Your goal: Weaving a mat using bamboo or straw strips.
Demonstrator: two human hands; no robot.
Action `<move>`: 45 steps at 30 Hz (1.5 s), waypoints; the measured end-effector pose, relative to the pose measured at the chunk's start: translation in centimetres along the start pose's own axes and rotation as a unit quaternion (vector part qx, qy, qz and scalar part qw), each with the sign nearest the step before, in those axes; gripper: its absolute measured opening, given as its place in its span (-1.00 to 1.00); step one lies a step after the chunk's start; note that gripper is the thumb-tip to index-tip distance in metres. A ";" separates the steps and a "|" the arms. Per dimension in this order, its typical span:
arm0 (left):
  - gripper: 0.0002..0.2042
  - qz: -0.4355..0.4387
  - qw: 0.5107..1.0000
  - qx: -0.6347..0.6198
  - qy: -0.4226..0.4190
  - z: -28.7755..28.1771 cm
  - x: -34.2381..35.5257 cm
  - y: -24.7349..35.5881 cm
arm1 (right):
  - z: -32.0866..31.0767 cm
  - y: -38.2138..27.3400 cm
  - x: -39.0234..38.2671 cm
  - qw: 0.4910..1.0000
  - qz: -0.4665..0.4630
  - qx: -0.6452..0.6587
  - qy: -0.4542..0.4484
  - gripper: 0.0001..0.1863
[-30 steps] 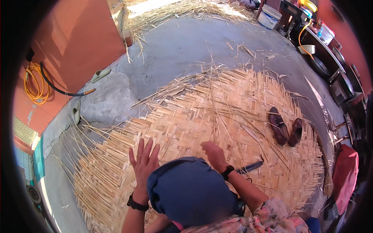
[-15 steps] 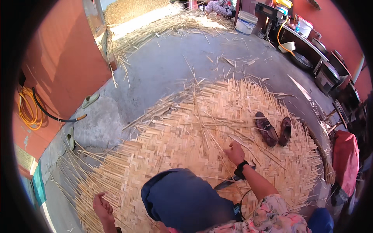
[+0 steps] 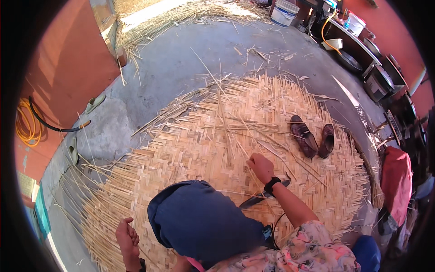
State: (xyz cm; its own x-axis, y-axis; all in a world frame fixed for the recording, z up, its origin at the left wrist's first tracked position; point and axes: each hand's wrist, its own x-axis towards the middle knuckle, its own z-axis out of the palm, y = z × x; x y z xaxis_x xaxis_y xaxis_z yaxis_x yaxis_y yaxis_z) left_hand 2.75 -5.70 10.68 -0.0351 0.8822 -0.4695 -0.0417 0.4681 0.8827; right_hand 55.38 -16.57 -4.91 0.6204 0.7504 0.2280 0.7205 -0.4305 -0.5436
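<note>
My right hand point(image 3: 261, 167) is above the middle of a woven mat point(image 3: 195, 163), knuckles up, fingers curled into a loose fist. I cannot tell whether it pinches one of the thin strips beside it. A black wristband point(image 3: 272, 184) sits behind it, and in this view it overlaps a long dark tool point(image 3: 253, 199), blade-like with a hooked end, lying on the mat. My left hand point(image 3: 127, 236) is over the mat's left part, fingers half bent, with nothing to be seen in it. My blue cap point(image 3: 199, 222) hides much of the mat between them.

Past my right hand, loose strips point(image 3: 276, 143) lie crossed on the mat, and two dark shoes point(image 3: 304, 138) stand on its right part. Grey floor point(image 3: 181, 59) lies around it.

If the tool's edge is sharp, I could cut my wrist by lowering it carelessly. The frayed strip ends might prick my fingers, and a loose strip could snag and pull the weave out of line.

At upper right, a white bucket point(image 3: 284, 13) has blue printing and a dark pot point(image 3: 378, 86) has a pale label; both are too small to read.
</note>
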 end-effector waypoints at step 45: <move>-0.68 0.050 0.982 -0.161 -0.081 3.1 -4.5 0.9 | -19.4 -14.1 -5.5 0.823 0.029 0.541 0.171 -0.86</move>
State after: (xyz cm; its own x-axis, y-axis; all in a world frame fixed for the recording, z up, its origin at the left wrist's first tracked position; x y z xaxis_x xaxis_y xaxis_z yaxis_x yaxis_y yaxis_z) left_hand 6.01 -9.12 13.64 0.1031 0.9317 -0.3482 -0.3610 0.3613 0.8597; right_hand 47.78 -24.33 17.16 0.8285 0.4793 0.2897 0.1034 0.3775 -0.9202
